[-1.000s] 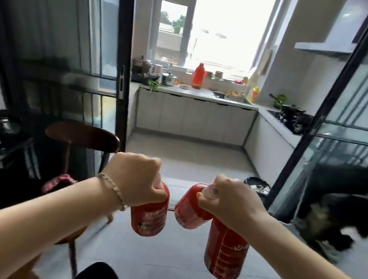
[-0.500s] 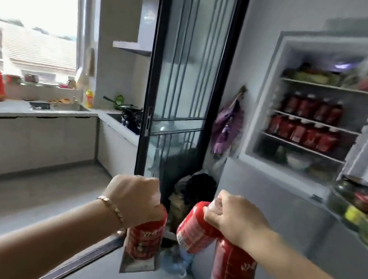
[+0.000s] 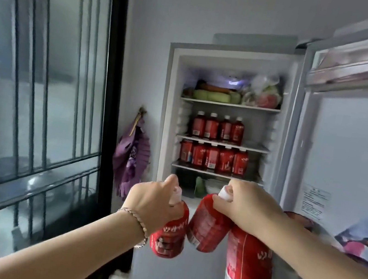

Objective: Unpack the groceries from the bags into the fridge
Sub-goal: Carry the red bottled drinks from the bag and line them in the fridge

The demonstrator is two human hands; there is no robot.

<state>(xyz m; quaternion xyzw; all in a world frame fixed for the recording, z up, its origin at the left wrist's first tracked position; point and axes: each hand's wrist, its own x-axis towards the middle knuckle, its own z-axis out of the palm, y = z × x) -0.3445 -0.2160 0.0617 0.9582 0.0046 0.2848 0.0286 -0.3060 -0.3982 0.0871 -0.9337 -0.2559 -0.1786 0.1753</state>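
Observation:
My left hand [image 3: 154, 201] grips one red drink bottle [image 3: 169, 234] by its neck, the bottle hanging down. My right hand [image 3: 248, 206] holds two red bottles by their necks: one [image 3: 209, 225] tilted to the left, one [image 3: 248, 267] hanging lower at the right. Both hands are raised in front of the open fridge [image 3: 224, 126]. Its two middle shelves carry rows of matching red bottles [image 3: 213, 159]. Vegetables [image 3: 211, 94] and a plastic bag lie on the top shelf.
The fridge door [image 3: 354, 152] stands open at the right, with red items in its top rack. A black-framed glass sliding door [image 3: 41, 92] fills the left. A purple bag [image 3: 131, 155] hangs on the wall beside the fridge. Dark bags lie on the floor below.
The view has swung right from the kitchen to face the open fridge head-on. Both hands have risen with their bottles and are nearer the fridge shelves.

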